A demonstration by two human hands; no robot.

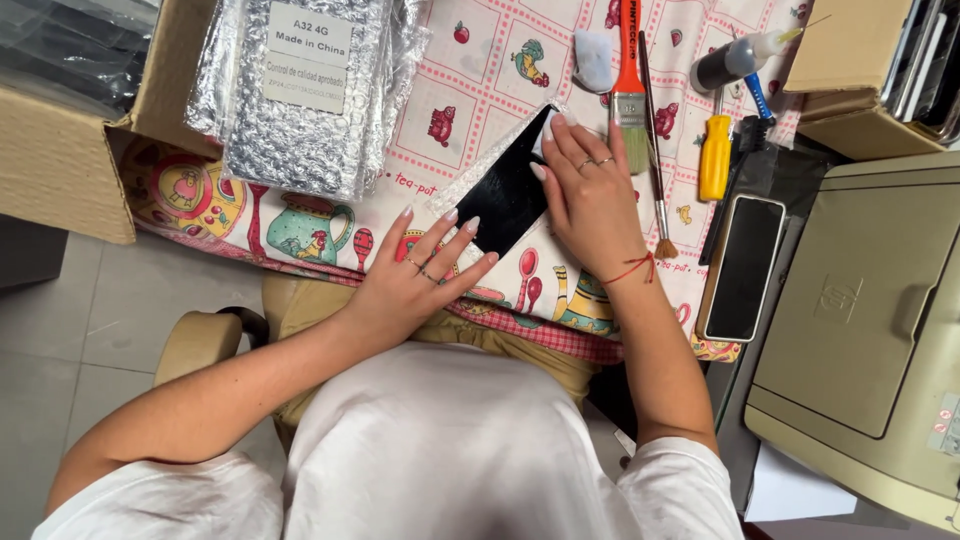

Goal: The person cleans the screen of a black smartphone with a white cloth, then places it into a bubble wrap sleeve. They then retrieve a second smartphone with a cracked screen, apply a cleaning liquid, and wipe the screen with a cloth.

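Note:
A black phone screen panel [503, 190] lies flat on the patterned tablecloth [470, 80], with a clear film edge along its left side. My left hand [420, 275] rests beside the panel's near end, fingers spread, fingertips touching its lower edge. My right hand [590, 195] lies flat on the panel's right side and presses a small white pad [548, 130] against its far corner.
A silver bubble-wrap package [300, 90] sits in a cardboard box at far left. An orange-handled paintbrush [628, 90], a thin brush [655, 150], a yellow screwdriver [714, 155], a small bottle [735, 60] and a second phone [745, 265] lie right. A beige printer [870, 320] stands at far right.

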